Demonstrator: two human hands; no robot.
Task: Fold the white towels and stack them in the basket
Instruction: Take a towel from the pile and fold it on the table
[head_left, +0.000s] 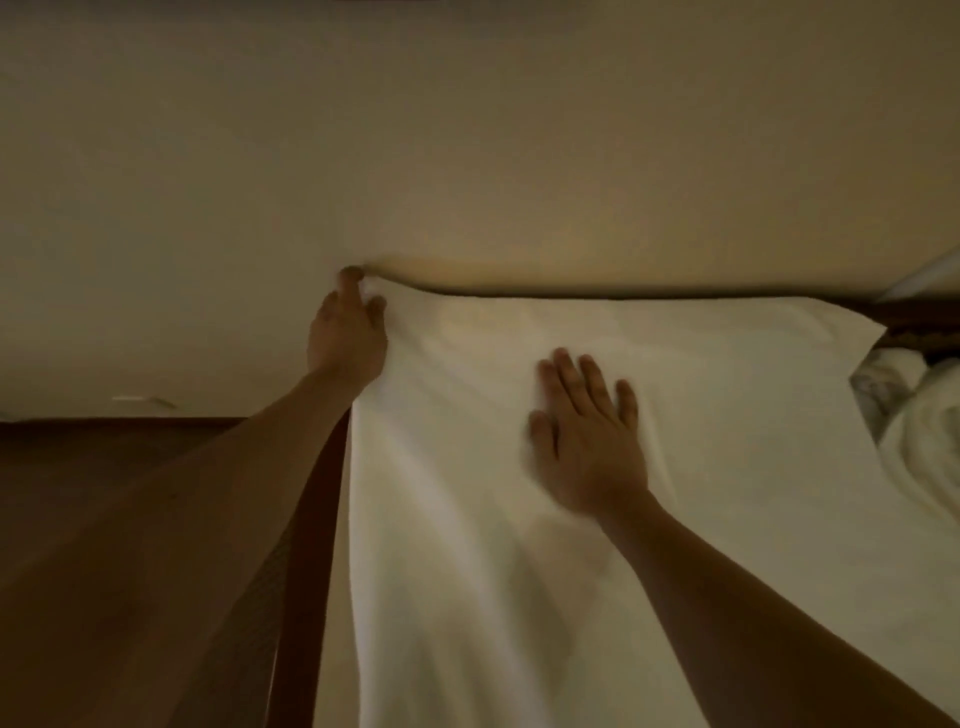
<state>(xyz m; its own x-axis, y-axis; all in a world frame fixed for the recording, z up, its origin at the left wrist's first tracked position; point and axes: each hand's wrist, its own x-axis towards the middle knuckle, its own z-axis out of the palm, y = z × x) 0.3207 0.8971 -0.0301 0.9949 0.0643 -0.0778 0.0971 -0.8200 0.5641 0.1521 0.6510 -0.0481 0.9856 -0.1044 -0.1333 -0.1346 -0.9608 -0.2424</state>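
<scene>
Lying spread over a pale flat surface, the white towel (649, 415) looks soft, light and limp, so it will sag and wrinkle unless taken by its corners or hems. The left hand (348, 338) pinches its far left corner, fingers curled round the cloth; that is a sound hold. The right hand (587, 441) rests flat on the towel's middle, fingers straight and slightly spread, pressing it down. More crumpled white cloth (919, 415) lies at right.
</scene>
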